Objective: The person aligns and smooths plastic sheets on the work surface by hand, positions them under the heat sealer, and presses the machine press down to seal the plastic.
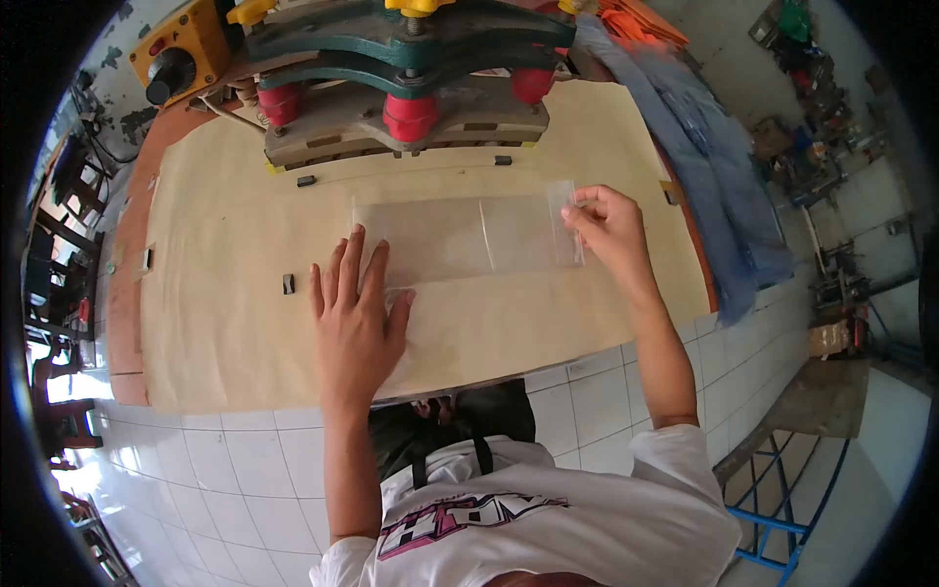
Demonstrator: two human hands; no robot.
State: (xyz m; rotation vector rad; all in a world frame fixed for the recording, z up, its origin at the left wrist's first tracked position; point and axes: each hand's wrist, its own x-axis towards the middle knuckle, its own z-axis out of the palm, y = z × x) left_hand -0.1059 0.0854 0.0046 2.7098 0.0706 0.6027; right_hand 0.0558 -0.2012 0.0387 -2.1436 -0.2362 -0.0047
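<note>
A clear plastic sheet or sleeve (440,235) lies on the beige-covered table (225,333) in front of me, with a crease line running across it. My left hand (354,313) rests flat with spread fingers at the sheet's left edge. At the right end, my right hand (608,227) pinches the edge of the plastic sheet between thumb and fingers. Whether the plastic is one layer or several, I cannot tell.
A press head (406,127) with red cylinders and yellow knobs stands over the table's far side. Small black blocks (289,284) sit on the surface. A yellow control box (181,54) is at far left; blue plastic (704,157) hangs along the right edge.
</note>
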